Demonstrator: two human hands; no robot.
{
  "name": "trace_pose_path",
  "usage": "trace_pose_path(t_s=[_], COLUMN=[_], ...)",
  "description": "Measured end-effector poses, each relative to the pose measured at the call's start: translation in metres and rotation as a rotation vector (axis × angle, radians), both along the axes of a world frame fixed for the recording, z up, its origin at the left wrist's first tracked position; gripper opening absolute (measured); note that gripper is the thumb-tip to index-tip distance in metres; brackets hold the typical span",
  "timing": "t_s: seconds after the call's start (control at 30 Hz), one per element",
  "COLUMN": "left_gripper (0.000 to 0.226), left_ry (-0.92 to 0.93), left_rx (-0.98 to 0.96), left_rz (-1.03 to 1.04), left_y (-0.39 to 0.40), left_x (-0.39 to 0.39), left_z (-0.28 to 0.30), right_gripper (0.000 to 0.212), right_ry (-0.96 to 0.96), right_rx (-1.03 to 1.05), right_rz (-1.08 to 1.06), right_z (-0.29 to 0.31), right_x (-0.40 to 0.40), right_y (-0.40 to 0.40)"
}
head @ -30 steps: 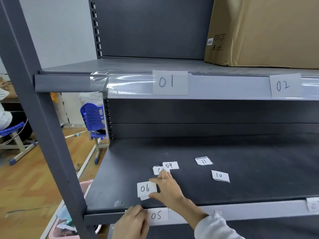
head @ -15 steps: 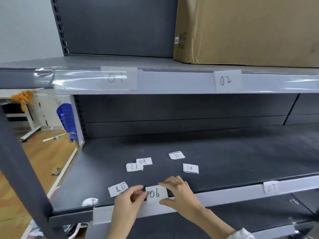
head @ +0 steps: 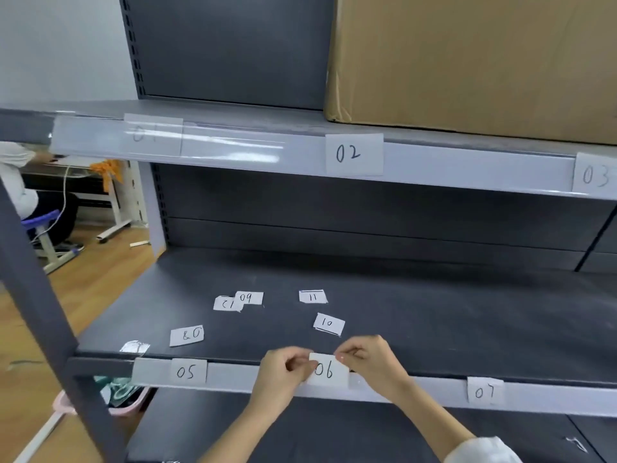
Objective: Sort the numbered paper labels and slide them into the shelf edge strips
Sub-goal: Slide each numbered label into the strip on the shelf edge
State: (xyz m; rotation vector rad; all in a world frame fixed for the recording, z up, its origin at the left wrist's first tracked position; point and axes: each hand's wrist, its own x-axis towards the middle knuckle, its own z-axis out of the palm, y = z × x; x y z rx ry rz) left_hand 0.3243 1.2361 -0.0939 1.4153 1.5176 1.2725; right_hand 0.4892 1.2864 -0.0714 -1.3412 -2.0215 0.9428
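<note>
Label 06 (head: 329,370) is pinched at its two upper corners, the left hand (head: 285,369) clamped on the left corner and the right hand (head: 365,362) on the right, and held against the lower strip (head: 417,389) at the shelf's front edge; whether it is seated in the strip cannot be told. In that same strip, 05 (head: 188,371) sits to the left of the hands and 07 (head: 484,391) to their right. Just beyond the hands, loose on the shelf (head: 467,329), lie 10 (head: 329,324), 11 (head: 313,296), 09 (head: 249,298) overlapping 12 (head: 228,303), and 08 (head: 187,335) off to the left. In the upper strip (head: 467,162) above them, 01 (head: 153,135), 02 (head: 354,154) and 03 (head: 594,175) are in place. By this showing roughly half are placed, with five left to file.
</note>
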Motion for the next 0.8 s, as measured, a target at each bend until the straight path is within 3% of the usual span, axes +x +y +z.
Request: trace_pose_path(t_s=[0.1, 0.2, 0.27, 0.33, 0.47, 0.63, 0.8], left_gripper=[0.021, 0.044, 0.073, 0.082, 0.076, 0.041, 0.022], left_ry=[0.204, 0.836, 1.050, 1.125, 1.176, 1.118, 1.113], left_rx=[0.092, 0.232, 0.258, 0.300, 0.401, 0.477, 0.469], left_rz=[0.086, 0.019, -0.033, -0.068, -0.010, 0.020, 0.061], left_y=[0.003, -0.002, -0.009, -0.009, -0.007, -0.005, -0.002], left_x=[0.005, -0.002, -0.004, -0.006, -0.005, -0.006, -0.006], left_z=[-0.017, -0.048, -0.060, -0.067, -0.070, -0.067, -0.068], right_gripper=[0.036, 0.031, 0.026, 0.021, 0.016, 0.019, 0.031], right_ry=[-0.001, -0.012, -0.014, -0.004, 0.000, 0.005, -0.023], right_rx=[0.024, 0.049, 0.046, 0.036, 0.030, 0.019, 0.010], right_rz=[-0.057, -0.110, -0.126, -0.141, -0.145, -0.126, -0.111], right_z=[0.001, -0.002, -0.005, -0.009, -0.012, -0.013, -0.018], right_x=[0.008, 0.012, 0.011, 0.009, 0.003, -0.002, 0.000], right_y=[0.007, 0.015, 0.017, 0.020, 0.025, 0.026, 0.024])
